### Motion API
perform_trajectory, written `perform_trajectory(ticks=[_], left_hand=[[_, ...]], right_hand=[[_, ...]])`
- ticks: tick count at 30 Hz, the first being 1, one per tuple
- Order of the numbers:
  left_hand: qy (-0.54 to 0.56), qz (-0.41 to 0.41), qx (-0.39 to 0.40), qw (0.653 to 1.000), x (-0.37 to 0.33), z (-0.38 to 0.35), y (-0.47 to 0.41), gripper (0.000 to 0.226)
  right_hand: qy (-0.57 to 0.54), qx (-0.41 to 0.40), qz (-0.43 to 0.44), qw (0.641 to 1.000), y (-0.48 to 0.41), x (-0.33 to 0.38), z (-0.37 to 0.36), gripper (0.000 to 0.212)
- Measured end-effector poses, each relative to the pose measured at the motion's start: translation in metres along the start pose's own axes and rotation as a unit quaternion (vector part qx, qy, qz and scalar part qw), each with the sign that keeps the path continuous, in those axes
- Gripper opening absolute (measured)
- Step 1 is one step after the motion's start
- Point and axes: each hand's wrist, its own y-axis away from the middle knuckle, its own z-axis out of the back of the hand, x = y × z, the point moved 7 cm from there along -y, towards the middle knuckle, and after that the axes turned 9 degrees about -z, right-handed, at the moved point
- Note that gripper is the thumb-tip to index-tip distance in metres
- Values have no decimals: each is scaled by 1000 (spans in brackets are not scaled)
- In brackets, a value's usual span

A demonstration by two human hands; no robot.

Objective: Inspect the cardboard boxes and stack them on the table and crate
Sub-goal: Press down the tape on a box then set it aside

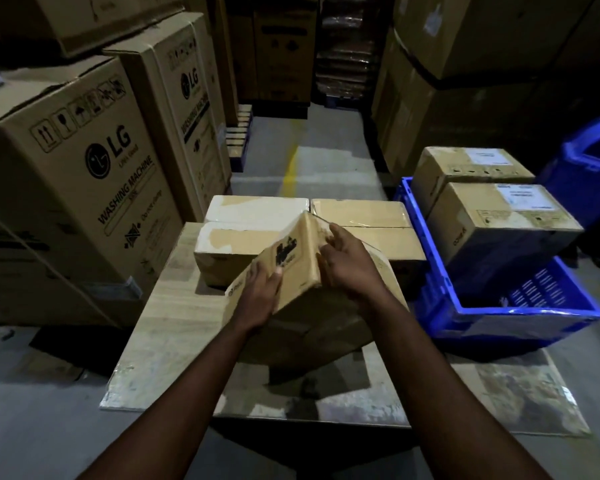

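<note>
Holding printed cardboard box (293, 258) tilted over middle of wooden table (168, 289), one corner edge turned up twd camera. Gripping w/ left hand (258, 294) at box's lower near end, thumb curled onto printed face, fingers wrapped under. Clamping w/ right hand (349, 263) on opp. side, fingers bent round upper corner. Looks like inspect step, mid-turn, not yet set down.

Sitting on table's far half, directly beyond held box: row of sealed boxes (357, 209), tops approx. level, packed side by side. Standing just right of table: blue crate (433, 268) w/ two labelled boxes (499, 220) in its far part.

Judging held box's long axis as slanting from table's near-left up twd far-right, so prob. needs levelling before stacking. Nearer to crate: right hand. Nearer to row's pale-topped end: left hand. Risk if lowered tilted: corner catching on row's top.
</note>
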Motion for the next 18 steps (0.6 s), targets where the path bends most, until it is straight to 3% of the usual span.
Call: perform_trajectory(ticks=[3,5,8,10,12,13,18], left_hand=[[107,-59,-24,992,-38,9,-18,89],[187,-49,-14,981,-28,9,-30,95],[218,-24,-20,975,-1,12,-41,100],[241,-30,-23,970,-22,23,-23,86],[279,-36,-32,959,-30,28,-16,44],[293,-36,-37,955,-33,32,-12,35],[298,-15,-56,953,-19,53,-16,41]], right_hand=[[2,-73,-5,997,-6,-21,14,45],[92,-124,-26,988,-15,-47,28,42],[185,-137,-99,968,-28,-90,44,50],[154,-136,-134,969,-26,-99,47,50],[143,-130,-139,971,-24,-95,45,47],[149,-127,-134,971,-23,-91,44,45],[217,-146,-94,961,-33,-70,45,38]])
